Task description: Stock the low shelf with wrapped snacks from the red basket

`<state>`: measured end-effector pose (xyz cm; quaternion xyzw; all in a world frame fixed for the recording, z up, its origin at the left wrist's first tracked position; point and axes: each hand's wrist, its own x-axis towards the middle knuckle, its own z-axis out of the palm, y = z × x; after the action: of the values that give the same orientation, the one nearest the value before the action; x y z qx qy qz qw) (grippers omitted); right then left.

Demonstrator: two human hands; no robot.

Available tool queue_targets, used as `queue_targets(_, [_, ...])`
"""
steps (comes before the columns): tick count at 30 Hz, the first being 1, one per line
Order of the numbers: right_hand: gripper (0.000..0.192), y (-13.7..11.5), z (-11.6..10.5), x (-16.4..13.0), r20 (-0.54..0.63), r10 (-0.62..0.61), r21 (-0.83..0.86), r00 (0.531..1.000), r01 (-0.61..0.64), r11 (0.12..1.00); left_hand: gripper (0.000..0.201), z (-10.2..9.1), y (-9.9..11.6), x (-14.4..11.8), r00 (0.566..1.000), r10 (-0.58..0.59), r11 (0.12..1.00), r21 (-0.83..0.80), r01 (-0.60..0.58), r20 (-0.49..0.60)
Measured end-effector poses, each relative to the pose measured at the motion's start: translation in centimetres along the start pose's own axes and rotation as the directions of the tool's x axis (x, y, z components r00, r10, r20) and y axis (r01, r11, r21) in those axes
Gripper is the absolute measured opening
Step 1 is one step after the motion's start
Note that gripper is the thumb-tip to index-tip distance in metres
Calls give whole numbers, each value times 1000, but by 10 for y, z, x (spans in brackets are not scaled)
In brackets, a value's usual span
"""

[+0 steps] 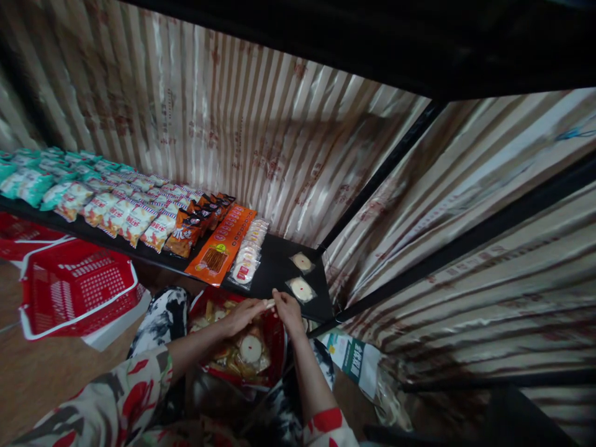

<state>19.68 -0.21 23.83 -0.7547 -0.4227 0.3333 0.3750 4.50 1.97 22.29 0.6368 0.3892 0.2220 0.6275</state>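
Note:
Above a red basket (278, 351), my left hand (244, 315) and my right hand (286, 310) meet with their fingers closed on a small pale wrapped cracker (269, 303). It shows nearly edge-on, and fingers hide much of it. Loose packets fill the basket, among them a round white cracker (251, 349) with a red dot. On the black shelf (274, 264) just beyond lie two similar clear-wrapped crackers, one farther back (302, 262) and one nearer (302, 290). To their left stands a row of small clear-wrapped packets (249, 257).
An orange packet (218, 248) lies beside rows of white snack bags (128, 217) and green-and-white bags (30, 180). Another red basket (79, 285) stands on the floor at left. Black posts (386, 167) frame the shelf's right end. A printed plastic bag (358, 366) lies below right.

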Motion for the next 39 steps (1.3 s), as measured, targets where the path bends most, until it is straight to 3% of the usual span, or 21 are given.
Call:
queue_targets(5, [39, -10, -8, 19, 3, 5, -72, 1000, -4, 997, 69, -6, 7, 15, 991, -56, 991, -114, 70, 117])
queue_targets(9, [38, -27, -11, 31, 30, 25, -230, 999, -18, 973, 81, -7, 17, 26, 976, -108, 970, -193, 145, 188])
queue_targets(12, [37, -39, -12, 43, 87, 64, -341, 994, -30, 939, 79, -7, 25, 34, 971, -121, 949, -262, 174, 206])
queue_targets(17, [36, -45, -15, 65, 112, 114, -365, 987, -66, 929, 68, -9, 38, 49, 974, -134, 930, -316, 188, 185])
queue_targets(22, [36, -40, -22, 89, 58, 153, -270, 986, -133, 954, 55, -11, 51, 67, 980, -131, 941, -292, 171, 152])
queue_targets(25, [37, -35, -23, 101, 21, 173, -175, 985, -167, 970, 55, -12, 54, 84, 988, -128, 953, -265, 147, 88])
queue_targets(30, [37, -35, -24, 113, -36, 174, -2, 984, -174, 985, 27, -20, 61, 122, 993, -93, 989, -121, 84, -73])
queue_targets(34, [34, -36, -26, 123, -88, 99, 148, 991, -85, 985, 17, -33, 73, 151, 998, -28, 999, 20, 29, -62])
queue_targets(39, [30, -27, -24, 143, -106, -75, 154, 992, 90, 984, 16, -45, 84, 183, 999, -4, 976, 218, 13, -42])
